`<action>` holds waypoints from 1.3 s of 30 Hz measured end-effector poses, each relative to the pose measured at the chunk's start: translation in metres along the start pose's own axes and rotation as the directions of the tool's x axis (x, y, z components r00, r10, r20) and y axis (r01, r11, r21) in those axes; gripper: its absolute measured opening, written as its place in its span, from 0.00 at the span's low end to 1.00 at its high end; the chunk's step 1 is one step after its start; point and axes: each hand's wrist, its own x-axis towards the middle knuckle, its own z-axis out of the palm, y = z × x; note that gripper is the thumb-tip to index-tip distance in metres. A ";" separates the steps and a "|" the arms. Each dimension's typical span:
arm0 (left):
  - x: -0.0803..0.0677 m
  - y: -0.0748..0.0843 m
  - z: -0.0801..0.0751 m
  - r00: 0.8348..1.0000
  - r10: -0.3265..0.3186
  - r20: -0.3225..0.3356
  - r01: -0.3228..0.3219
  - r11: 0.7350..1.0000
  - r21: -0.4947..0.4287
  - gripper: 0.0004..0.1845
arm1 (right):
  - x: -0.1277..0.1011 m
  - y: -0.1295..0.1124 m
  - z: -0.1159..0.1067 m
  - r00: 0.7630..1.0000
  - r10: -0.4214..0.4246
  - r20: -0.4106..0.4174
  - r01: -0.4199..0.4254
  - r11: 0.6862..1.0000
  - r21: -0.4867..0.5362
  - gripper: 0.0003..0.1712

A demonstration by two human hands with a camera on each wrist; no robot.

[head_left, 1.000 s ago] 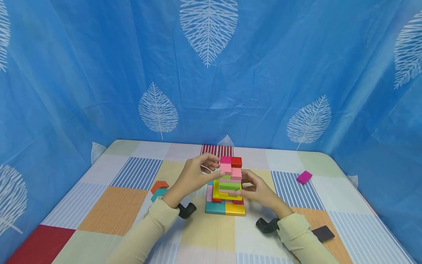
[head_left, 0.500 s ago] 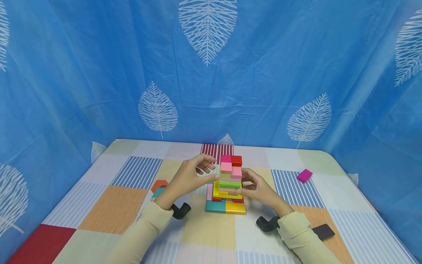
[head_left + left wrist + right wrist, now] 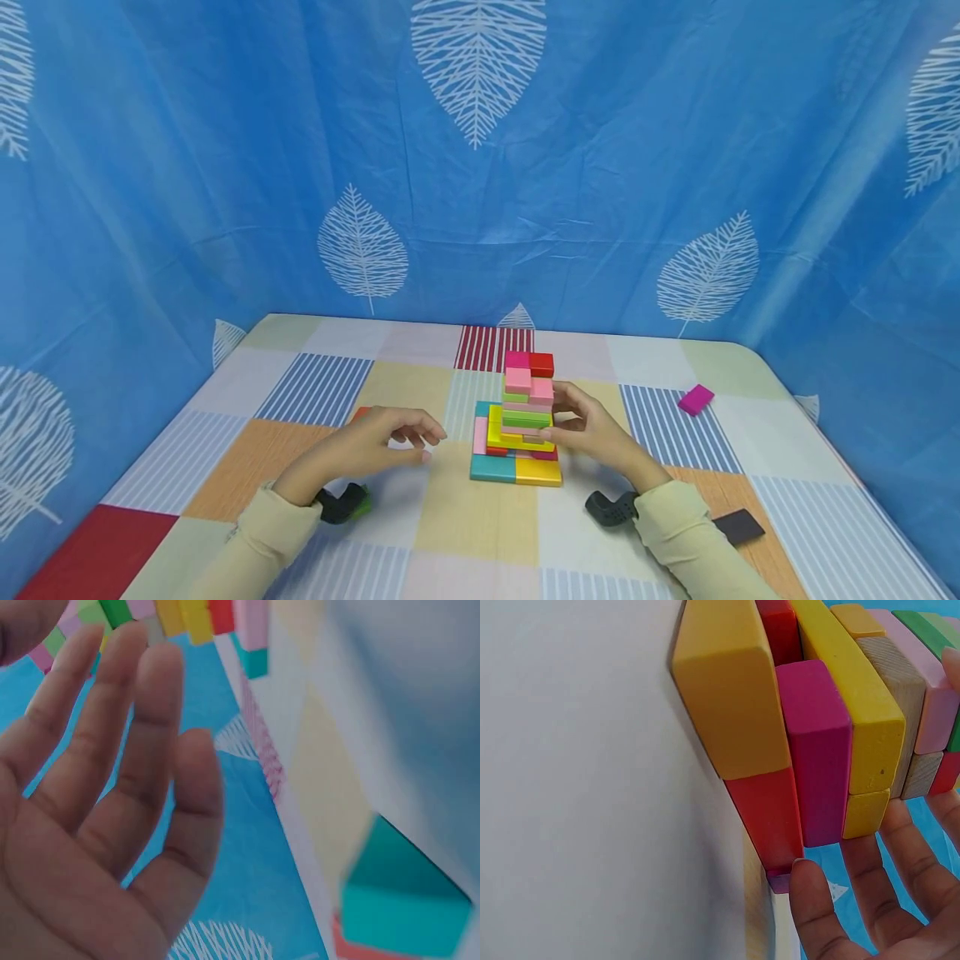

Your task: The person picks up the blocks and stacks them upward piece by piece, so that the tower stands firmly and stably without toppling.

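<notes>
A tower of coloured wooden blocks (image 3: 526, 419) stands mid-table on a wide base with teal and orange-yellow pieces along its front. Pink, magenta and red blocks sit at the top. My right hand (image 3: 596, 432) is at the tower's right side, its fingertips against the blocks; the right wrist view shows these fingers (image 3: 870, 877) extended along the side, beside yellow and bare-wood pieces. To the left of the tower, my left hand (image 3: 375, 443) hovers over the cloth, fingers loosely bent and holding nothing. In the left wrist view its palm is bare, with a teal block (image 3: 405, 911) near it.
A magenta block (image 3: 696, 400) lies at the right. Nearer the right sleeve is a dark flat piece (image 3: 738, 527). By the left forearm, an orange block (image 3: 362, 412) and a green piece (image 3: 363, 503) show partly. A blue leaf-print curtain (image 3: 570, 167) surrounds the patchwork-covered table.
My left hand has drawn back from the tower's upper left side, moving left and toward me. My right hand stays at the tower, which looks the same.
</notes>
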 end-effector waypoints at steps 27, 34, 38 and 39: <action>-0.050 -0.021 -0.025 0.926 -0.287 0.245 0.310 0.949 -0.060 0.26 | 0.000 0.001 -0.001 1.000 0.006 -0.003 -0.006 1.000 -0.013 0.40; -0.039 -0.016 -0.007 0.959 -0.227 0.171 0.237 0.970 -0.044 0.16 | -0.001 0.000 -0.001 1.000 0.014 -0.004 -0.014 1.000 -0.015 0.40; -0.031 -0.008 0.000 0.975 -0.177 0.136 0.178 0.984 0.003 0.15 | -0.001 0.000 -0.001 1.000 0.013 -0.002 -0.013 1.000 -0.017 0.40; -0.029 -0.006 0.001 0.979 -0.168 0.119 0.167 0.986 0.013 0.15 | -0.001 0.000 -0.001 1.000 0.010 -0.001 -0.010 1.000 -0.017 0.40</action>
